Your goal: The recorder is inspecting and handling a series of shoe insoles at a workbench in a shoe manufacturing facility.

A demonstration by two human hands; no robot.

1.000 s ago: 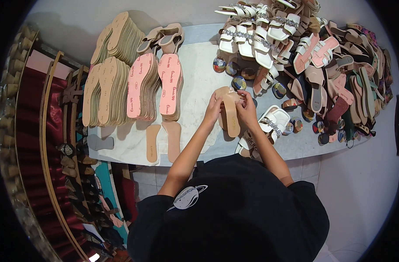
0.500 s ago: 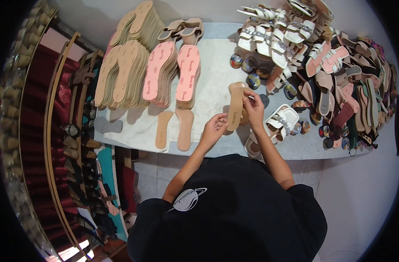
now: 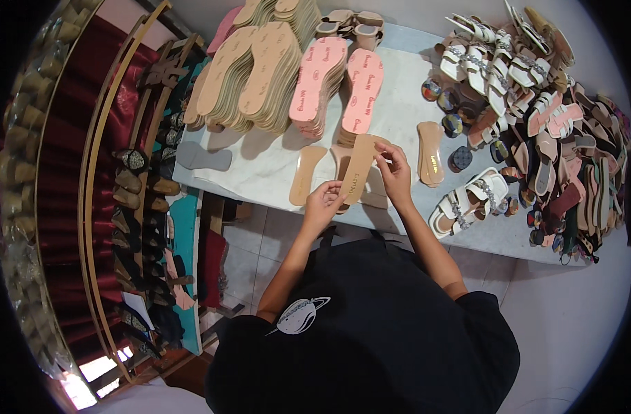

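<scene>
A long tan insole [image 3: 361, 168] with dark lettering is held tilted above the table's near edge. My left hand [image 3: 323, 201] pinches its lower end, while the fingers of my right hand [image 3: 394, 169] grip its upper right edge. Just left of it lies a tan insole [image 3: 306, 176] on the table. Another tan insole [image 3: 340, 157] shows partly behind the held one. To the right of my right hand rest stacked tan insoles [image 3: 431, 155] with gold lettering.
Stacks of pink insoles [image 3: 319, 83] and tan insoles [image 3: 267, 76] stand at the back left. A grey sole-shaped piece [image 3: 203, 158] lies at the left edge. White sandals [image 3: 469, 202] and a large footwear pile [image 3: 564, 145] occupy the right. Shoe racks [image 3: 139, 207] line the left.
The view has shifted, so the table sits further right and higher. My hands have moved left over the table with the held insole, away from the white sandals; gold-lettered insoles now show there.
</scene>
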